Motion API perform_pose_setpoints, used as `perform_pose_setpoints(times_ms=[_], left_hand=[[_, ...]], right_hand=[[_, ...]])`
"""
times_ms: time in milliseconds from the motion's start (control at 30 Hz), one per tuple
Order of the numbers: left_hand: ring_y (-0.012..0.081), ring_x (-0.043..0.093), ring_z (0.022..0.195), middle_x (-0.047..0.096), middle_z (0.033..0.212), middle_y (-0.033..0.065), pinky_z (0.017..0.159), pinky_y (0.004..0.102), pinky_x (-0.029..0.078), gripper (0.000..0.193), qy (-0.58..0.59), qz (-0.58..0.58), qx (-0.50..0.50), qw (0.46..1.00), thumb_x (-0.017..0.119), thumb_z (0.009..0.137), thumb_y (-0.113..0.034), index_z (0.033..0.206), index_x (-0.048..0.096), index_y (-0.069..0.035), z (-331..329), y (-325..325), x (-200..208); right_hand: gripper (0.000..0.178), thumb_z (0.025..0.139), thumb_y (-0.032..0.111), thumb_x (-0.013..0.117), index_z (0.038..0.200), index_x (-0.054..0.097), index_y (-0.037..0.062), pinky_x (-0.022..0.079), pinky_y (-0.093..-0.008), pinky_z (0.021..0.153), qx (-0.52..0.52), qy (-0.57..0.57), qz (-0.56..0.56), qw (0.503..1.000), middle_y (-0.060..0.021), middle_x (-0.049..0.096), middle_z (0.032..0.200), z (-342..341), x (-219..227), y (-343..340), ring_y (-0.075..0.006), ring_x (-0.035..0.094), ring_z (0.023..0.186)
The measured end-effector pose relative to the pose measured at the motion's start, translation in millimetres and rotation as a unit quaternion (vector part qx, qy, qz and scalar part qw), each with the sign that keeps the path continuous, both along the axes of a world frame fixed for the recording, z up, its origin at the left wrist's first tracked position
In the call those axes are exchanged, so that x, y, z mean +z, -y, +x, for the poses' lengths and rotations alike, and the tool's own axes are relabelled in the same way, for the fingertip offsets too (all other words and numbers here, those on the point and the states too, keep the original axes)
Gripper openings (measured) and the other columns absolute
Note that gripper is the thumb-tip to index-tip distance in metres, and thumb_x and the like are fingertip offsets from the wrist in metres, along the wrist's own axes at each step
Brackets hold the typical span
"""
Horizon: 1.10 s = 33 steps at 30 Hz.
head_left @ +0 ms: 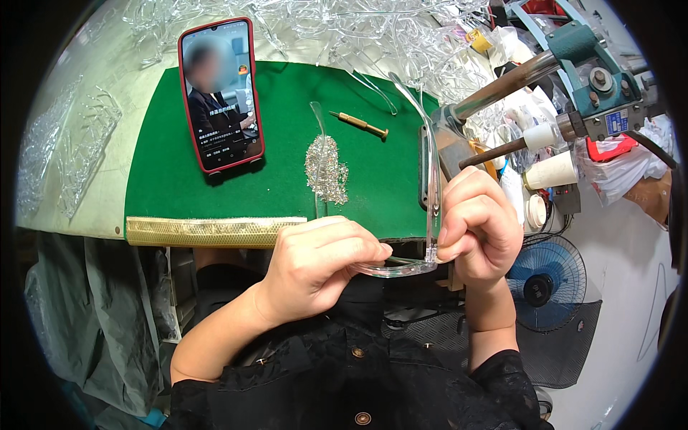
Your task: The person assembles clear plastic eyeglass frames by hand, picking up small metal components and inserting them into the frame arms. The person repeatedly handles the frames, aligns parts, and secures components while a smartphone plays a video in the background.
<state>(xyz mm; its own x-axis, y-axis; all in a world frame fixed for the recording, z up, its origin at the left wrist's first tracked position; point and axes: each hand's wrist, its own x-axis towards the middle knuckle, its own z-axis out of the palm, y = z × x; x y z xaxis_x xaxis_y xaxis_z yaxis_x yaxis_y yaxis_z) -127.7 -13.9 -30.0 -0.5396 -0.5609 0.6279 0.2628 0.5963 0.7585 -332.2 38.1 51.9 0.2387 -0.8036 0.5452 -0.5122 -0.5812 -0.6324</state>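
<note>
A clear plastic eyeglass frame [395, 270] is held up at the near edge of the green mat [287, 93]. My left hand [315, 265] is closed round its front at the left side. At the right hinge, the fingers of my right hand [479, 226] are pinched on the frame. The right temple arm [433, 172] stretches away from me. The left temple arm [317, 129] reaches over a heap of tiny metal screws [333, 175]. A small brass-coloured screwdriver [360, 125] lies on the mat beyond the heap. Fingers hide part of the lens rims.
A phone in a red case [222, 97] stands at the mat's left. Many clear frames [301, 29] are piled along the back; others [89, 154] lie at left. At right are a green-and-metal bench press [523, 82], a paper cup [550, 172] and a blue fan [545, 287].
</note>
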Motion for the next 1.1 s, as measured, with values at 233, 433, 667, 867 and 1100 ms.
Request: perform_pose_setpoints(times_ms=[233,433,667,867,1100], left_hand=[[0.0265,0.068,0.071,0.07,0.081,0.0113,0.062,0.0325,0.052,0.02,0.013,-0.041,0.021,0.999,0.069,0.066,0.005,0.085,0.067,0.0,1,3,1],[0.027,0.068,0.072,0.07,0.081,0.0118,0.063,0.0331,0.053,0.022,0.004,-0.022,0.006,1.0,0.066,0.065,0.008,0.086,0.067,0.001,0,2,2],[0.0286,0.069,0.076,0.071,0.083,0.012,0.067,0.034,0.053,0.026,-0.036,0.061,-0.028,0.997,0.059,0.065,0.013,0.087,0.067,0.002,-5,-3,0],[0.0275,0.069,0.074,0.07,0.082,0.012,0.065,0.0337,0.053,0.024,-0.033,0.019,-0.007,0.999,0.063,0.064,0.012,0.085,0.066,0.001,-5,0,-1],[0.0268,0.068,0.071,0.069,0.08,0.0119,0.062,0.0329,0.053,0.02,-0.013,-0.024,0.017,0.999,0.068,0.064,0.008,0.083,0.066,0.001,-3,4,1]], right_hand=[[0.022,0.069,0.018,0.08,0.077,0.065,0.0054,0.043,-0.0277,0.061,0.017,-0.02,0.006,1.0,-0.0036,0.057,0.077,-3,3,2,-0.0176,0.055,0.07],[0.022,0.076,0.02,0.077,0.077,0.063,0.0047,0.042,-0.026,0.063,0.013,0.019,0.016,1.0,-0.0042,0.056,0.078,1,-1,0,-0.0163,0.054,0.071],[0.02,0.079,0.016,0.075,0.076,0.061,0.0025,0.041,-0.0244,0.065,0.031,0.156,0.053,0.986,-0.0056,0.056,0.079,6,-14,-3,-0.0147,0.053,0.073],[0.014,0.076,0.007,0.074,0.074,0.061,0.0024,0.042,-0.0252,0.065,0.034,0.171,0.061,0.983,-0.0058,0.057,0.077,5,-16,-3,-0.0151,0.053,0.072],[0.015,0.08,0.007,0.073,0.079,0.059,0.0013,0.042,-0.0247,0.067,0.032,0.194,0.08,0.977,-0.0066,0.056,0.081,5,-18,-5,-0.015,0.053,0.075]])
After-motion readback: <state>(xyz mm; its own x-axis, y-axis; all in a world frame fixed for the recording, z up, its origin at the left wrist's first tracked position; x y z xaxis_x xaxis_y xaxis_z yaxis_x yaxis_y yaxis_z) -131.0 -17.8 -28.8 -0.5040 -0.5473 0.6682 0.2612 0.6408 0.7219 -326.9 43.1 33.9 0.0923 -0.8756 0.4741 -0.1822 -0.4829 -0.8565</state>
